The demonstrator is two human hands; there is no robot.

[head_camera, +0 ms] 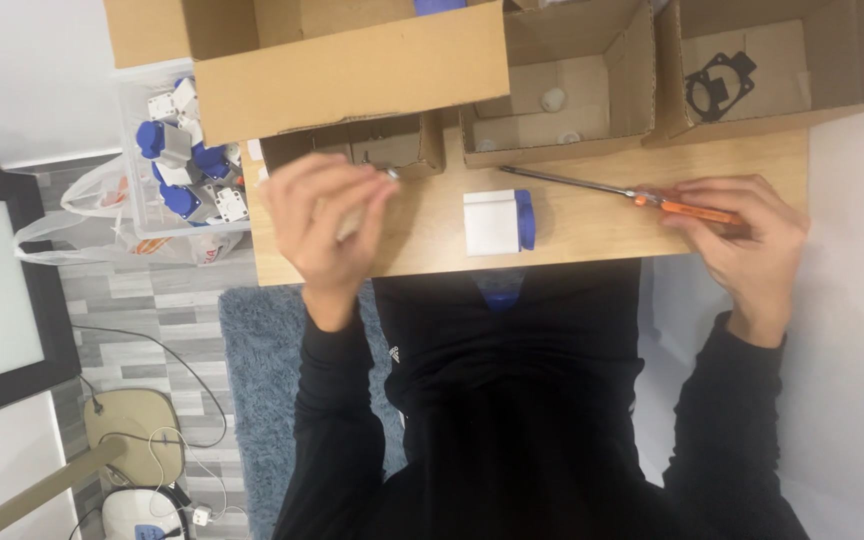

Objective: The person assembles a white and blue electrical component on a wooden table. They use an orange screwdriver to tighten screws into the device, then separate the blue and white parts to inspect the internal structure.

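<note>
On the far left, a clear plastic tub (180, 160) sat beside the desk, full of little blue and white socket parts (174, 150) like the one being worked on. Next to it, the person's left hand (327, 215) was lifted over the light wooden table (592, 225), with the fingers pinched together on a tiny silver bit (392, 173), maybe a screw, though it was too small to be sure. Just behind that hand stood a small brown cardboard box (392, 145), open at the top, and it looked like the place where such tiny bits were kept. In the middle of the table, between the two hands and touching neither, lay the small white box-shaped socket with a blue cap on one side (498, 221). It looked closed up and whole, but nobody was holding it. Further right, a long screwdriver with a thin metal shaft and an orange handle (642, 197) lay slanted on the table, its tip pointing left toward the socket. The right hand (747, 240) was curled over the orange handle, gripping it. So, going by how things lay, the small piece had been picked up and the tool was in hand, but the piece was not yet fitted to the socket and no turning had begun. More brown cardboard boxes (732, 70) stood along the back.
</note>
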